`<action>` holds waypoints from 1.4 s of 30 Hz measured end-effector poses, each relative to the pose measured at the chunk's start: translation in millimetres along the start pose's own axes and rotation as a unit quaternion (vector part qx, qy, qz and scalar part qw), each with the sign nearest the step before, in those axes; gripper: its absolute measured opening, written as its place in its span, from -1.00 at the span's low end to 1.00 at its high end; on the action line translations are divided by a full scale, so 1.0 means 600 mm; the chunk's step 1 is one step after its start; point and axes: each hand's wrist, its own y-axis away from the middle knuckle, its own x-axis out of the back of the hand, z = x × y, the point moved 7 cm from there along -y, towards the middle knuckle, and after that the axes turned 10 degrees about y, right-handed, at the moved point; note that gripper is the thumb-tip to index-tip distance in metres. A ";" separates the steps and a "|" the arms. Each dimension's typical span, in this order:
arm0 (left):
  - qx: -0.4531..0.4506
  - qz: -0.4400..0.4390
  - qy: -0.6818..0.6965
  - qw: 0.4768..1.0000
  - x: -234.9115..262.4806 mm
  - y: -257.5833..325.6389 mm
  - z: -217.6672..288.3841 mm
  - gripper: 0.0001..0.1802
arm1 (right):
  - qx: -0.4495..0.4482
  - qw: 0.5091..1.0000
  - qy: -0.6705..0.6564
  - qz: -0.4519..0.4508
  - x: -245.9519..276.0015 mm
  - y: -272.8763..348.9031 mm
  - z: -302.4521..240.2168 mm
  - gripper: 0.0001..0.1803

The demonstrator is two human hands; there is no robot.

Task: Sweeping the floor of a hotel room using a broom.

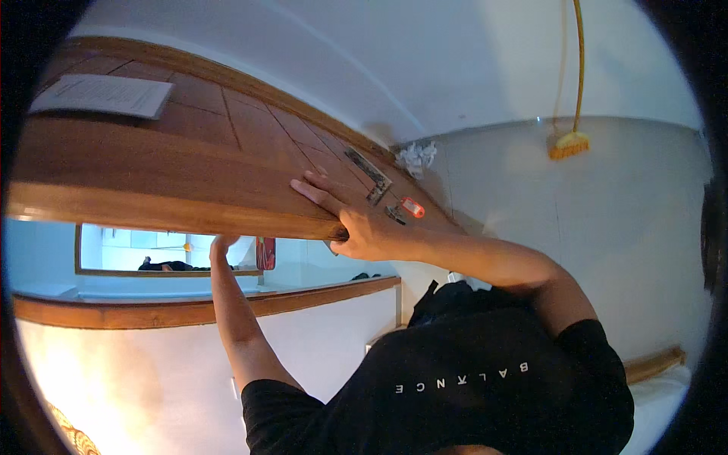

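A brown wooden panel, seemingly a door (174,163), stretches across the left half with its thick edge toward me. My right hand (364,227) grips its right-hand end, fingers lying over the face and thumb round the edge. Just beyond that hand is a metal L-shaped fitting like a handle and plate (371,177). Beside it are keys (394,214) with a red tag (412,207). My left hand (225,241) reaches up to the underside of the edge; its fingers are hidden behind the wood.
A white printed sheet (106,95) is at the panel's far left. Crumpled white plastic (416,158) lies by the wall. A yellow broom (570,144) leans at the far right on the tiled floor (516,189). Below the panel, a framed mirror-like opening (167,250) and red item (265,253) show.
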 end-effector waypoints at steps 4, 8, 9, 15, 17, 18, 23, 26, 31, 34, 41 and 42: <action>0.036 0.012 -0.048 0.998 0.082 -0.018 -0.059 -0.49 | 0.039 0.999 0.006 0.033 -0.006 0.007 0.017 -0.06; 0.067 0.027 -0.101 0.992 0.156 -0.027 -0.071 -0.50 | 0.040 0.999 -0.006 0.030 -0.027 0.010 0.037 -0.04; 0.074 0.032 -0.110 0.991 0.175 -0.029 -0.069 -0.50 | 0.029 0.999 0.001 0.017 -0.036 0.009 0.042 -0.04; 0.106 0.042 -0.163 0.980 0.245 -0.011 -0.089 -0.52 | 0.031 0.999 0.020 0.012 -0.049 0.010 0.054 0.00; 0.121 0.049 -0.173 0.976 0.257 0.008 -0.107 -0.53 | 0.037 0.999 0.020 0.013 -0.046 0.011 0.057 0.01; 0.127 0.052 -0.178 0.974 0.261 0.018 -0.115 -0.53 | 0.038 0.998 0.049 0.007 -0.046 0.011 0.059 0.00; 0.161 0.048 -0.201 0.965 0.258 0.078 -0.162 -0.55 | 0.109 0.993 0.022 -0.043 -0.030 0.005 0.074 -0.05; 0.185 0.051 -0.207 0.959 0.259 0.117 -0.197 -0.55 | 0.110 0.979 -0.069 -0.158 -0.035 0.017 0.102 -0.09; 0.236 0.066 -0.203 0.948 0.274 0.192 -0.264 -0.57 | 0.135 0.969 0.026 -0.205 -0.045 0.042 0.104 -0.18; 0.266 0.069 -0.200 0.940 0.292 0.228 -0.311 -0.58 | 0.153 0.963 0.014 -0.220 -0.061 0.028 0.107 -0.28; 0.336 0.093 -0.191 0.917 0.330 0.331 -0.409 -0.60 | 0.199 0.914 -0.234 -0.264 -0.052 -0.021 0.146 -0.75; 0.344 0.096 -0.186 0.915 0.336 0.348 -0.427 -0.60 | 0.191 0.923 -0.227 -0.243 -0.046 -0.025 0.162 -0.74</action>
